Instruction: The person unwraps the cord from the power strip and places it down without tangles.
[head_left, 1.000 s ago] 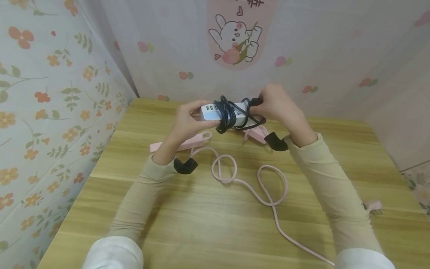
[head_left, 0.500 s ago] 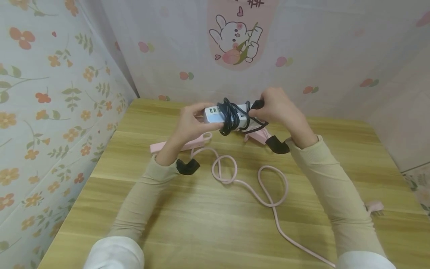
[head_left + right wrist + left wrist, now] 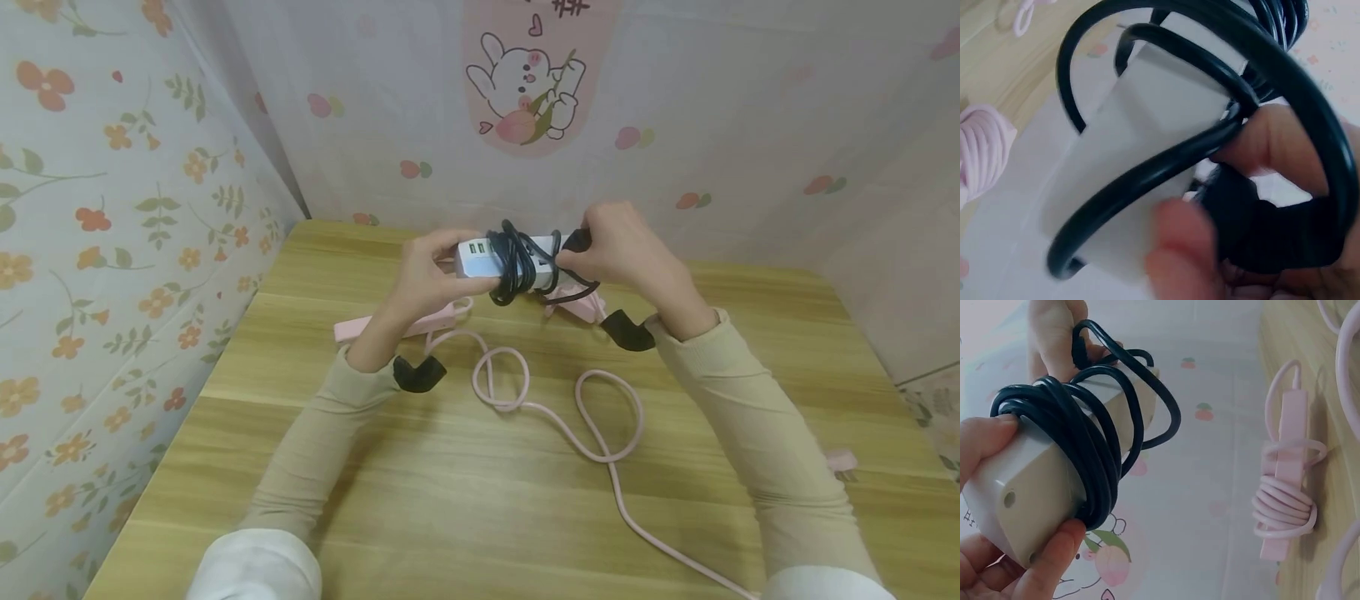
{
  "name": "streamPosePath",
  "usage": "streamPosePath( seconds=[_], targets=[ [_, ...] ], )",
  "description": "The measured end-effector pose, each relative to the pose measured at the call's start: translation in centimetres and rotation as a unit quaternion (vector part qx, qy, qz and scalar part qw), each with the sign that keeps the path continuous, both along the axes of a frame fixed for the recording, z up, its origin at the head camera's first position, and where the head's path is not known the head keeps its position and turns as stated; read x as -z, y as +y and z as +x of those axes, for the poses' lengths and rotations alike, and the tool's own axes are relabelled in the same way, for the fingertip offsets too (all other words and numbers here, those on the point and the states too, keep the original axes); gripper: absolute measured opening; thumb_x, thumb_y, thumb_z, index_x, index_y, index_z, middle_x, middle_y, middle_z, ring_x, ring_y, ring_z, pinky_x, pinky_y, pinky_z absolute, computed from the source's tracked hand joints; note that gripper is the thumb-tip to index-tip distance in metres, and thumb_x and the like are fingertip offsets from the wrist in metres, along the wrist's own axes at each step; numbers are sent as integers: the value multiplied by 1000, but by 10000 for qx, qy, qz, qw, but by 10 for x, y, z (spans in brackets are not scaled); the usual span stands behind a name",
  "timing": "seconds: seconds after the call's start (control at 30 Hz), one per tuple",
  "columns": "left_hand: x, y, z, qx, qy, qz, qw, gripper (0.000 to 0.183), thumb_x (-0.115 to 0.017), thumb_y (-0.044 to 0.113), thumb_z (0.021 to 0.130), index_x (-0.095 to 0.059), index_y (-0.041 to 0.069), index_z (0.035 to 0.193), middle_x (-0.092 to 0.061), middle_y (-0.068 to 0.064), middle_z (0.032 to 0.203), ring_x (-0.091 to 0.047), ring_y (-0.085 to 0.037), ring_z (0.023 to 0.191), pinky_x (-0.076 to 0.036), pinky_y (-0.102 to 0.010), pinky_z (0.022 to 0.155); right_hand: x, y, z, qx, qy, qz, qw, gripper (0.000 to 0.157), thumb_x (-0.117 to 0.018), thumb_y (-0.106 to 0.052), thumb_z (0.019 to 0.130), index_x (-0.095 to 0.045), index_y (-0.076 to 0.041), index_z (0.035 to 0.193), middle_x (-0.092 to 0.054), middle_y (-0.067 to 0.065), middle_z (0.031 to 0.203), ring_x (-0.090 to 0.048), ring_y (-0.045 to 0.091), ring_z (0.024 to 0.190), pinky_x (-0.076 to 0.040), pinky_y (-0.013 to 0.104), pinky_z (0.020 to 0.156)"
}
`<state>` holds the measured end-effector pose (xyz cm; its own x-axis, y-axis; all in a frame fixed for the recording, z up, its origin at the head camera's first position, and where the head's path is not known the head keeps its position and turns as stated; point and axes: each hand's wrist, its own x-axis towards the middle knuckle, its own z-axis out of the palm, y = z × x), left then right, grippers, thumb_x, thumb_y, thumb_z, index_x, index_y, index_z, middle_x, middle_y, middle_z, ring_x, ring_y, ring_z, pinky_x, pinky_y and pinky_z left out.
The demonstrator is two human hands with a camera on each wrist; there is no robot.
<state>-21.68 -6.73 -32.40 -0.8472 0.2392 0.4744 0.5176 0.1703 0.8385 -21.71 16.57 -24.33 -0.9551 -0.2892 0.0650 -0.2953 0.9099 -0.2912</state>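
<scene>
A white power strip (image 3: 480, 264) with USB ports is held up above the far part of the table, its black cord (image 3: 514, 267) wound several times round its middle. My left hand (image 3: 429, 271) grips the strip's left end, thumb and fingers on opposite sides, as the left wrist view also shows. At the other end, my right hand (image 3: 626, 254) pinches the cord's black plug (image 3: 1260, 225). A loose loop of cord (image 3: 1322, 125) runs from that plug over the strip in the right wrist view. The plug's prongs are hidden.
A pink power strip (image 3: 427, 322) lies below my left hand. Another pink strip (image 3: 1289, 469), wrapped in its own cord, lies behind the white one. A looped pink cord (image 3: 551, 412) crosses the wooden table (image 3: 450, 517); a pink plug (image 3: 842, 460) is at right. Patterned curtains stand behind and left.
The white power strip has shifted slightly right and down with my left hand. My right hand has moved a little down and right, still pinching the black plug.
</scene>
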Motion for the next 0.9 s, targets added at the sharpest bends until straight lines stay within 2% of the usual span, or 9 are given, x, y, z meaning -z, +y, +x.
streamPosePath(
  seconds=[0.1,0.23,0.33,0.47,0.57,0.67,0.9],
  targets=[
    [1,0,0,-27,114,-2,9999,47,-82,0,64,-65,-7,107,-65,-20,103,-62,-26,83,-56,-35,75,2,-1,0,47,68,-99,9999,26,-66,-20,78,-53,0,65,-49,7,60,-43,21,56,-35,27,47],
    [3,0,-1,-70,274,38,9996,47,-83,-1,63,-65,-8,106,-65,-21,102,-63,-29,82,-57,-38,73,5,-3,0,100,238,-256,9993,25,-66,-20,79,-60,1,66,-56,10,63,-49,25,60,-40,28,49],
    [4,0,0,-87,396,7,9992,48,-83,-1,62,-65,-8,106,-65,-21,101,-63,-30,82,-57,-37,71,7,-4,-1,61,364,-288,9989,25,-67,-17,77,-58,1,62,-55,9,60,-48,24,57,-39,28,48],
    [4,0,0,-27,362,-11,9993,48,-83,0,62,-65,-8,106,-65,-20,102,-63,-28,83,-57,-31,72,7,-2,-1,0,371,-241,9990,25,-67,-16,76,-56,1,61,-53,8,59,-46,22,57,-38,28,47],
    [4,1,0,48,262,20,9996,48,-83,-1,63,-65,-8,107,-65,-20,103,-63,-26,83,-57,-29,73,7,0,-1,-37,303,-170,9994,25,-67,-17,76,-54,0,62,-52,8,60,-46,22,56,-38,28,47],
    [4,1,-1,-24,331,-20,9994,48,-83,0,63,-65,-8,107,-66,-20,103,-64,-27,82,-57,-30,72,7,1,-1,-98,282,-119,9995,24,-66,-17,77,-53,0,66,-52,9,63,-46,23,57,-38,28,48],
    [5,2,0,-46,254,-29,9997,49,-84,0,62,-65,-7,106,-65,-20,103,-63,-29,83,-57,-32,73,8,4,-5,-61,-150,-171,9997,22,-64,-19,79,-54,0,73,-52,9,66,-46,20,57,-37,27,47]
  ],
)
